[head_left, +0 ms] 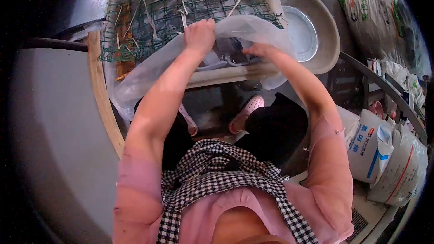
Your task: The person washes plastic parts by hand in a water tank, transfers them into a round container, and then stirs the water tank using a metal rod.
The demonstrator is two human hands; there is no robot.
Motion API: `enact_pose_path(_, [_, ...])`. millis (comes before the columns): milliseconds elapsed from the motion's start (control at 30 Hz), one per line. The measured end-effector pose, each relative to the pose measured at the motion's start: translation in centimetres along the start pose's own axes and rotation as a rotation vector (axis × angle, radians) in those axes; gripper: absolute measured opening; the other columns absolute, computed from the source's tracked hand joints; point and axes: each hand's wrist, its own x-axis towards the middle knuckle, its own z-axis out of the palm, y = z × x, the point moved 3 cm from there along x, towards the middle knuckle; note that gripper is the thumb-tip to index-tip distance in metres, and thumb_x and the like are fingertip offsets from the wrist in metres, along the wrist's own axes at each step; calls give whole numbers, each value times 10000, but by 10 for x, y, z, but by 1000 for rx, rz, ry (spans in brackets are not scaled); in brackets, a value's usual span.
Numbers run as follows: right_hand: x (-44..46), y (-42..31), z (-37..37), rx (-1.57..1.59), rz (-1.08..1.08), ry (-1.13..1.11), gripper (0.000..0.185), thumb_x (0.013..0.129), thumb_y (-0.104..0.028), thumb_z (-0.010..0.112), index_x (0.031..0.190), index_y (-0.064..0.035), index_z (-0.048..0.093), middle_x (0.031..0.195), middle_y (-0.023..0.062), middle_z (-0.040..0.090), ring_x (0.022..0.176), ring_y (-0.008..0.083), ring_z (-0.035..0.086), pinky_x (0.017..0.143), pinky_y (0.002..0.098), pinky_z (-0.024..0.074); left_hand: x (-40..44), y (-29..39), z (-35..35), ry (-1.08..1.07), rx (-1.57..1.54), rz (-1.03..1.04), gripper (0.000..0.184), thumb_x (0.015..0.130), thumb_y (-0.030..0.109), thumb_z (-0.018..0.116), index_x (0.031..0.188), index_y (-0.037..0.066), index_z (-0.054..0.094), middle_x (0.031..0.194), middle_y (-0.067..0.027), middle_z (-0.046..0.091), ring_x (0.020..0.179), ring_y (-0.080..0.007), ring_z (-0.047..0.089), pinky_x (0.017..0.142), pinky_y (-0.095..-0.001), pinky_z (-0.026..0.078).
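Note:
A cloudy, see-through plastic sheet (248,25) is raised and bunched over the near edge of a frame. My left hand (200,35) is closed on the sheet beside the near edge of a green wire mesh (153,22). My right hand (263,50) reaches in at the raised sheet from the right, its fingers drawn together at a dark, shiny shape (230,47). Whether that shape is an object or wet plastic, I cannot tell. A pale rail (221,76), wrapped in plastic, runs below both hands.
A large round basin (332,40) stands to the right of the mesh. Stuffed sacks (375,22) and white printed bags (368,140) lie farther right, behind a curved dark bar (384,77). At left are a grey panel (58,131) and a wooden strip (100,95).

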Motion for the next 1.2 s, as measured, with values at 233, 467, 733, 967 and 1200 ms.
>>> enact_pose_path(233, [1, -4, -14, 45, -58, -6, 494, 777, -442, 562, 1155, -124, 553, 1213, 108, 510, 1096, 258, 471, 936, 354, 338, -42, 68, -50, 365, -108, 640, 286, 761, 198, 575, 1004, 50, 548, 935, -170, 552, 875, -293, 557, 723, -395, 457])
enact_pose_path(467, [2, -7, -30, 117, -35, 13, 490, 765, -427, 580, 1156, -134, 556, 1218, 88, 512, 1094, 236, 469, 938, 349, 335, -70, 40, 99, -542, -299, 216, 382, 832, 324, 534, 1053, 13, 528, 997, -206, 530, 945, -362, 509, 794, -435, 427])
enact_pose_path(733, [7, -16, -30, 294, 82, 34, 470, 761, -367, 621, 1140, -96, 559, 1174, 94, 543, 1039, 220, 490, 925, 331, 358, -51, 45, 108, -623, -439, 128, 310, 824, 295, 559, 999, 40, 541, 967, -178, 581, 905, -349, 544, 757, -390, 432])
enact_pose_path(967, [-9, -16, -27, 373, 197, -28, 512, 759, -433, 613, 1143, -98, 559, 1166, 102, 549, 1031, 222, 495, 884, 340, 382, -31, 40, 62, -701, -859, -147, 286, 864, 287, 529, 952, 15, 536, 819, -136, 609, 773, -233, 576, 687, -354, 435])
enact_pose_path(1200, [-27, -21, -24, 463, 307, -8, 459, 686, -424, 700, 947, -57, 608, 952, 86, 589, 875, 207, 522, 749, 354, 411, -6, 21, 33, -528, -733, 31, 509, 798, 363, 587, 1113, -31, 518, 1031, -222, 580, 949, -322, 564, 818, -374, 426])
